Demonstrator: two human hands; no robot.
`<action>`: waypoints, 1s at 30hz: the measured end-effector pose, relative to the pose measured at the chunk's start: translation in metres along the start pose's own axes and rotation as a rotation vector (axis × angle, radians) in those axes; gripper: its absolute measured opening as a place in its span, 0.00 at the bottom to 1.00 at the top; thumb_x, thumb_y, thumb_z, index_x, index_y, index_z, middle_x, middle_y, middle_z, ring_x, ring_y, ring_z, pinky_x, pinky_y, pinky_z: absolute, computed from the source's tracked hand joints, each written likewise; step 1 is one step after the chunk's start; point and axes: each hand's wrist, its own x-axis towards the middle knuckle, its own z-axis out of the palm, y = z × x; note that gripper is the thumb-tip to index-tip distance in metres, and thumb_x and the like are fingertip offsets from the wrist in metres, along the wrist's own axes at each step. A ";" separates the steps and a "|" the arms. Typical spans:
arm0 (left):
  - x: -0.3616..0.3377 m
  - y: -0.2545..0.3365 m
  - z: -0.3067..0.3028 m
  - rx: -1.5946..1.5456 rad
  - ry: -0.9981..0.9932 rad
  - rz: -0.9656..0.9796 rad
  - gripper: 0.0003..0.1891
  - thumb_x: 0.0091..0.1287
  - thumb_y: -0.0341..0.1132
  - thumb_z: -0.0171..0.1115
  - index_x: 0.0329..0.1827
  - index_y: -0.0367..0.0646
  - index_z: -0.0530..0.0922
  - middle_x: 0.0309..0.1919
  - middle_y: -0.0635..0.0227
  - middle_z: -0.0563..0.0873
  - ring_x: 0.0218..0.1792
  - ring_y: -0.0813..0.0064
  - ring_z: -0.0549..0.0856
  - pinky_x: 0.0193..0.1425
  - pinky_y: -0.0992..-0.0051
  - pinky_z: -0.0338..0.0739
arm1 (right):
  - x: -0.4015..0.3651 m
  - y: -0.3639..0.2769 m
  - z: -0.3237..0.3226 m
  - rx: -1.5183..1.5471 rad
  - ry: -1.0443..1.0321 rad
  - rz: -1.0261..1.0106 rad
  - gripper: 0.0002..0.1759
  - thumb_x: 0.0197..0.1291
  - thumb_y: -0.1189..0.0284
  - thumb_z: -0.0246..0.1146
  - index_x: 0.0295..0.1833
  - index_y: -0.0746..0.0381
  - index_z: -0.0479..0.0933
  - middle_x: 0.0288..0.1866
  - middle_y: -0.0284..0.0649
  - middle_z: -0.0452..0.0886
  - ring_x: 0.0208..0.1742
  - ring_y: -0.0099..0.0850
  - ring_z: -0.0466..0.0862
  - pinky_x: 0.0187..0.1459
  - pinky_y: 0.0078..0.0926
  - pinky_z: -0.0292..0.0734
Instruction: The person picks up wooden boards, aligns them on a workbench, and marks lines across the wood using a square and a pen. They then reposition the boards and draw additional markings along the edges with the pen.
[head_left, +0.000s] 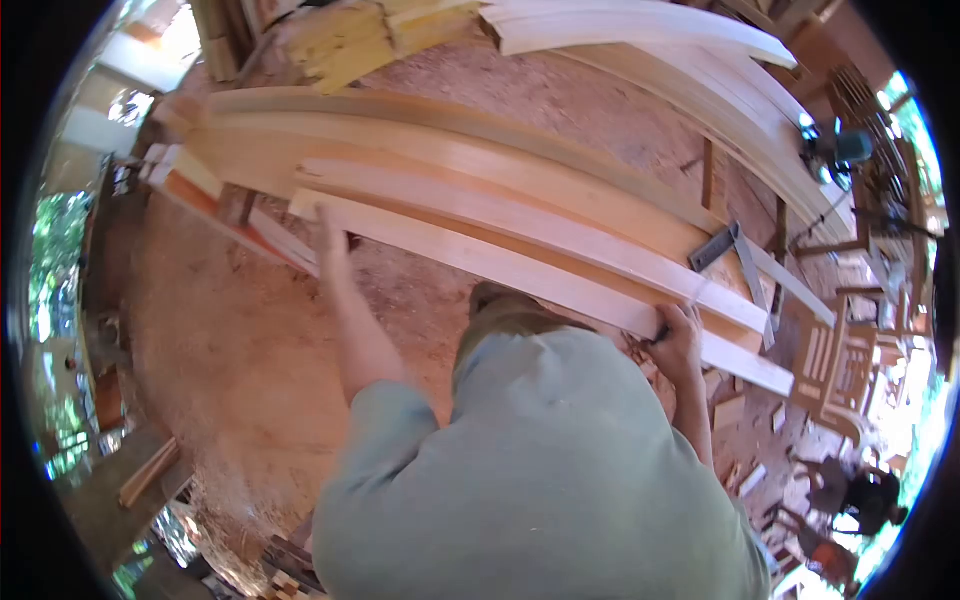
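Observation:
A long pale board (500, 262) lies slanted along the near edge of the wooden work surface. My left hand (328, 235) is at the board's left end, blurred, so its finger pose is unclear. Farther right, my right hand (682, 335) is closed round the same board, its fingers over the top edge; a small dark thing shows beside its thumb. Another pale board (540, 235) runs alongside, just beyond the first. A dark-handled try square (715, 250) rests near the right end of the boards, its metal blade pointing down.
Wide planks (690, 75) are stacked across the far side, with a yellowish slab (350, 45) at the top left. A power tool (850, 147) sits at the upper right. Wooden chairs (850, 365) stand at the right, above a person (865, 495). Offcuts litter the dusty floor.

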 end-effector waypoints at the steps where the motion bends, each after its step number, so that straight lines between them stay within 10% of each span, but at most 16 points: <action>1: 0.004 0.008 -0.007 0.044 -0.053 -0.031 0.40 0.75 0.71 0.44 0.61 0.38 0.78 0.41 0.59 0.86 0.35 0.68 0.86 0.37 0.66 0.83 | 0.006 -0.001 0.008 -0.004 -0.017 -0.001 0.32 0.27 0.73 0.82 0.47 0.60 0.83 0.47 0.44 0.82 0.57 0.48 0.78 0.60 0.45 0.73; 3: 0.042 -0.004 -0.021 0.090 -0.138 -0.070 0.38 0.72 0.75 0.46 0.44 0.43 0.82 0.22 0.73 0.78 0.19 0.76 0.76 0.22 0.73 0.72 | 0.019 -0.017 0.013 -0.011 -0.038 0.048 0.33 0.27 0.73 0.82 0.48 0.59 0.83 0.47 0.43 0.82 0.59 0.48 0.78 0.62 0.45 0.73; 9: 0.075 0.013 -0.044 0.343 -0.207 -0.197 0.37 0.70 0.77 0.45 0.37 0.48 0.79 0.19 0.75 0.74 0.16 0.80 0.71 0.14 0.73 0.64 | 0.044 -0.055 0.031 0.021 -0.022 0.046 0.29 0.33 0.73 0.78 0.50 0.59 0.84 0.49 0.43 0.83 0.60 0.46 0.78 0.63 0.44 0.73; 17: 0.140 0.031 -0.062 0.330 0.166 0.150 0.34 0.70 0.69 0.56 0.42 0.41 0.84 0.30 0.63 0.83 0.25 0.68 0.81 0.24 0.67 0.76 | 0.032 -0.106 0.033 0.181 0.315 -0.002 0.23 0.49 0.67 0.79 0.52 0.57 0.82 0.57 0.46 0.81 0.63 0.50 0.78 0.65 0.47 0.71; 24: 0.166 0.048 -0.043 0.411 0.420 0.399 0.32 0.69 0.63 0.64 0.46 0.35 0.88 0.39 0.54 0.91 0.32 0.59 0.88 0.32 0.63 0.86 | 0.041 -0.018 0.065 -0.135 0.568 0.315 0.32 0.55 0.55 0.76 0.62 0.57 0.77 0.66 0.51 0.78 0.70 0.55 0.73 0.71 0.52 0.65; 30: 0.151 0.056 -0.032 0.292 0.338 0.109 0.24 0.66 0.47 0.72 0.49 0.30 0.86 0.52 0.51 0.90 0.50 0.59 0.88 0.56 0.63 0.83 | 0.050 -0.002 0.072 -0.247 0.679 0.427 0.31 0.56 0.53 0.74 0.62 0.55 0.78 0.69 0.54 0.77 0.71 0.50 0.74 0.70 0.50 0.65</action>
